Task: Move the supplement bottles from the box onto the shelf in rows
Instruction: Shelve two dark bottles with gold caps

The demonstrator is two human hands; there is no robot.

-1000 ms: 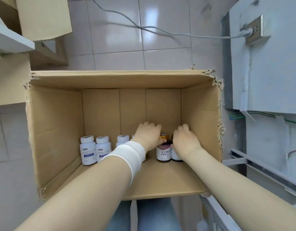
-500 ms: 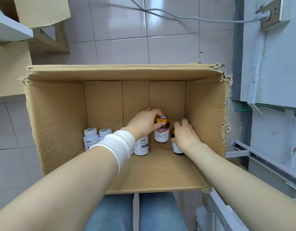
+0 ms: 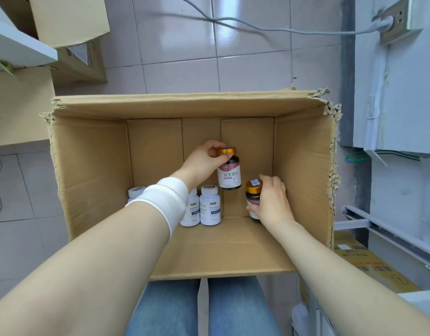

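Supplement bottles (image 3: 209, 207) are finally coming out of the box (image 3: 92, 170), two at a time by the look of it. Nearest the camera are jeans-clad knees (image 3: 165, 309) under the box's front edge. Then come both forearms reaching in, the left one with a white wristband (image 3: 164, 202). A second ago both hands were just resting on top of the dark bottles standing on the box floor. Now the left hand (image 3: 201, 163) has fingers and thumb pinched round the gold cap of one dark bottle (image 3: 229, 177), and it's hanging well clear of the floor, up against the back wall. The right hand (image 3: 273, 202) is wrapped round the body of the second dark bottle (image 3: 253, 197), low by the right wall; can't tell if its base has left the cardboard yet. So I'd say the pick is basically done and the carry to the shelf is next. Count: two dark gold-capped ones, both in hand, and three white ones I can see standing at the back left. One of those is half hidden behind the wristband, and there may be more behind the arm. Past the box it's tiled floor and a grey cable (image 3: 233, 24) running to a wall socket (image 3: 398, 19). A white shelf (image 3: 22, 44) edge sits top left, its top out of view.
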